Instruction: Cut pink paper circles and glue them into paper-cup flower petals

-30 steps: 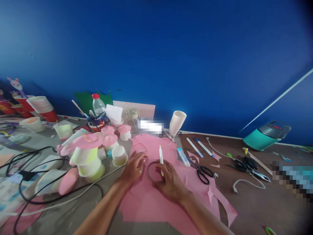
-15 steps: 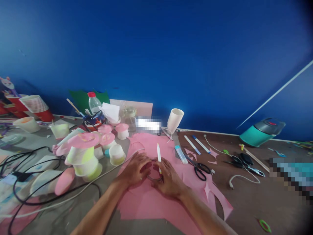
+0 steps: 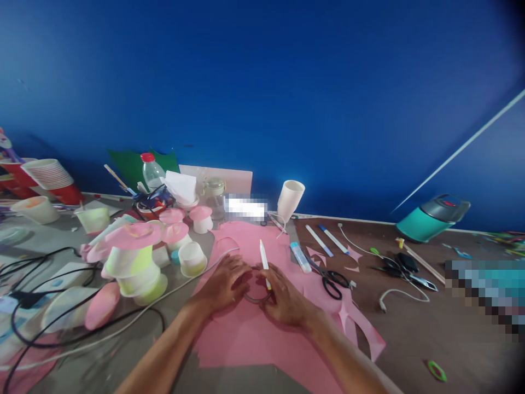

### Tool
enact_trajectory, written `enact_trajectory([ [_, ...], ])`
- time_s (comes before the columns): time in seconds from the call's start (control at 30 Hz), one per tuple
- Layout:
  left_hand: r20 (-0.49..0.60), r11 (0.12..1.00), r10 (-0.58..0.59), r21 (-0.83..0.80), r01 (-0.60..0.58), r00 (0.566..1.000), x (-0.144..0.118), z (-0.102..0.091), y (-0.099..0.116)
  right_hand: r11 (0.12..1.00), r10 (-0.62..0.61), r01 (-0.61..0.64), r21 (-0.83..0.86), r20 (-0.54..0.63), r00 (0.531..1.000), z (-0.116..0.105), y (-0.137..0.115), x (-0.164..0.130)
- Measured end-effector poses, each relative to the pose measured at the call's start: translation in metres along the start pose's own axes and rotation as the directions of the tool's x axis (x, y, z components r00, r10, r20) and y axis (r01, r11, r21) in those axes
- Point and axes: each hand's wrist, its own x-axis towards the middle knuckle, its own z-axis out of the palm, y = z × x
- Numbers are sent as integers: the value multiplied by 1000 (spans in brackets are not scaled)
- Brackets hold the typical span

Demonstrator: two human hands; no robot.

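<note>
A thin round ring [image 3: 256,299] lies flat on the pink paper [image 3: 235,339] in front of me. My left hand [image 3: 221,282] curves its fingers and thumb against the ring's left side. On the right, my right hand [image 3: 287,298] is closed around a white marker [image 3: 263,256] with yellow ends. Its pale upper end points away from me, and its lower end is partly hidden by my fingers near the ring's right side. Whether the marker touches the paper I cannot make out. Scissors with black handles [image 3: 331,284] and a glue stick [image 3: 301,257] lie right of my right hand.
Paper cup shapes with pink brims [image 3: 133,257] crowd the left, with black cables [image 3: 41,345] and a white cord [image 3: 164,298] nearby. A white cup [image 3: 290,200] stands at the back. Pink offcuts [image 3: 371,334], markers [image 3: 319,241] and a teal flask [image 3: 430,219] lie right.
The view has turned slightly to the right, so the desk items sit a little further left in it. Both hands keep nearly the same pose at the ring.
</note>
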Motion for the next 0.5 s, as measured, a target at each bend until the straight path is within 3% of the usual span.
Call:
enact_trajectory([
  [0.5, 45, 999, 39, 35, -41, 998, -2, -2, 11, 1000, -23, 23, -16, -34, 999, 2, 3, 2],
])
